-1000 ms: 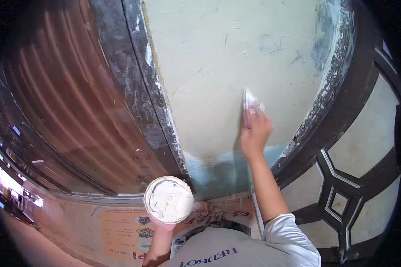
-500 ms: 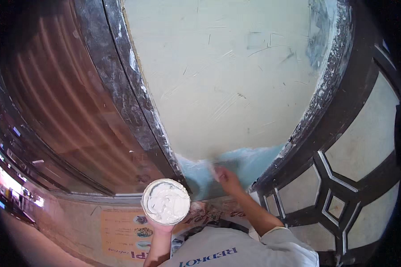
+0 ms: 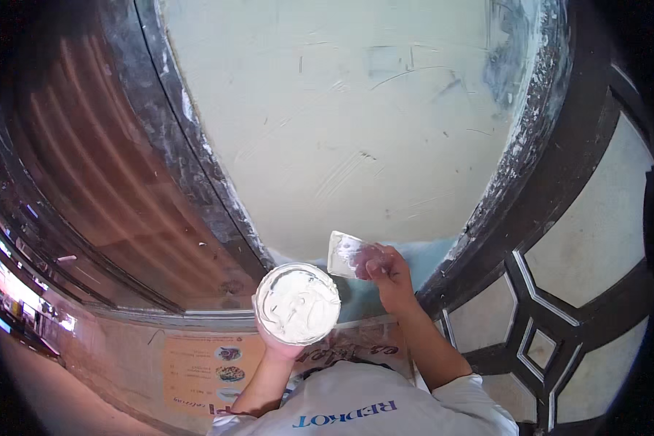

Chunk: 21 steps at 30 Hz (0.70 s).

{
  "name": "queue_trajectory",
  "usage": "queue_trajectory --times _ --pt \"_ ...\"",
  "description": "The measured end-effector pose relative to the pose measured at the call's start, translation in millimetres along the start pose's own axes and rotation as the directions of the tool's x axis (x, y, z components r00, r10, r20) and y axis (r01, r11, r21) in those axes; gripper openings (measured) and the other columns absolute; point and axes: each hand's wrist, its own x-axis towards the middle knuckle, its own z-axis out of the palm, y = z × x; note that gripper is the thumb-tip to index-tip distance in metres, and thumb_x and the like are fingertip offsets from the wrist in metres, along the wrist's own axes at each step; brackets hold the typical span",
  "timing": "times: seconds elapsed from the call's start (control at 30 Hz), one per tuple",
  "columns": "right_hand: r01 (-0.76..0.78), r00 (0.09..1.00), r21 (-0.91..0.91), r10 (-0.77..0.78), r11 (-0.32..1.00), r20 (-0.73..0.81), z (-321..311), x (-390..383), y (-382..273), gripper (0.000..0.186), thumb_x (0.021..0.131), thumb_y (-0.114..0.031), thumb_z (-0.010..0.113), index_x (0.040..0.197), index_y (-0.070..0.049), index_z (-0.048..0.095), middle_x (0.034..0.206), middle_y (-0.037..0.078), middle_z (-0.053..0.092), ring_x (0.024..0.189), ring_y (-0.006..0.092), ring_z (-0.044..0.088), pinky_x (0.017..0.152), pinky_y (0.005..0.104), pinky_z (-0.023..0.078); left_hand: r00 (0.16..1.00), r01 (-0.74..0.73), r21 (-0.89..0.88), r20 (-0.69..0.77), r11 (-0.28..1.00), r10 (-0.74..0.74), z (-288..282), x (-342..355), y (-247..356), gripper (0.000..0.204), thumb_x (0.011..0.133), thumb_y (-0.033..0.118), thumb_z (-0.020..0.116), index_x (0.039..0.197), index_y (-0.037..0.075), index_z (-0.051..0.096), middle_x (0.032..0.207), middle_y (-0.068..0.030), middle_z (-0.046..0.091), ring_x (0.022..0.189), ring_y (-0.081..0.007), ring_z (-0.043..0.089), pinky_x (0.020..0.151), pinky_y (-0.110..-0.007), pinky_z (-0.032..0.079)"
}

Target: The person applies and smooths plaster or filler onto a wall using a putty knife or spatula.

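My left hand (image 3: pixel 277 347) grips a round tub (image 3: pixel 337 309) from below, its open top facing up. Creamy white putty (image 3: pixel 298 301) fills the tub, its surface swirled and uneven. To the right of the tub, my right hand (image 3: pixel 389 270) is closed round a flat filling knife (image 3: pixel 344 256). White smears cover the blade, which points left toward the tub's upper right rim without visibly touching it. Beyond both hands stands a pale panel (image 3: pixel 341 160), coated off-white, with scratches and ridges. A bluish uncoated strip (image 3: pixel 425 260) shows along its lower part.
A dark frame (image 3: pixel 218 192) with white smears borders the panel on the left, beside reflective brown glass (image 3: pixel 116 189). On the right is a dark lattice door (image 3: pixel 512 254) with pale panes. An orange printed banner (image 3: pixel 196 370) lies below, near my left forearm.
My right hand has come back from the panel's lower edge, and the knife blade now shows clearly by the tub. My left hand has brought the tub up and to the right.
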Motion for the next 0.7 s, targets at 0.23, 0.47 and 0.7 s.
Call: queue_trajectory --times 0.23,0.47,0.7 --pt "0.256 0.967 -0.567 -0.213 0.783 0.142 -19.7 -10.1 -6.8 0.023 0.092 -0.01 0.06 0.114 -0.003 0.062 0.107 0.011 0.068 0.095 0.0199 0.064 0.084 0.034 0.051 1.0 0.016 -0.016 -0.002 1.0 -0.016 8.5 18.7 -32.4 0.066 0.093 0.054 0.034 0.138 0.008 0.046 0.141 -0.0164 0.047 0.13 -0.0374 0.044 0.11 -0.053 0.034" --pt "0.576 0.816 -0.757 -0.271 0.31 0.51 -61.2 -3.1 -30.1 0.041 0.072 -0.001 0.062 0.11 -0.014 0.07 0.104 0.006 0.068 0.09 0.0291 0.064 0.078 0.0399 0.049 0.999 -0.029 -0.035 -0.046 0.999 0.028 9.7 27.0 -54.8 0.067 0.093 0.056 0.034 0.139 0.007 0.045 0.142 -0.0167 0.045 0.13 -0.0367 0.044 0.11 -0.053 0.033" --pt "0.2 0.98 -0.874 -0.079 0.442 0.184 -113.4 14.0 -70.1 0.025 0.083 -0.007 0.059 0.108 -0.004 0.064 0.096 0.013 0.067 0.085 0.0293 0.065 0.071 0.0368 0.051 0.993 -0.118 0.01 -0.031 0.993 0.118 5.8 27.9 -78.4 0.073 0.091 0.061 0.037 0.143 0.009 0.04 0.146 -0.0168 0.041 0.133 -0.0388 0.04 0.112 -0.055 0.03"
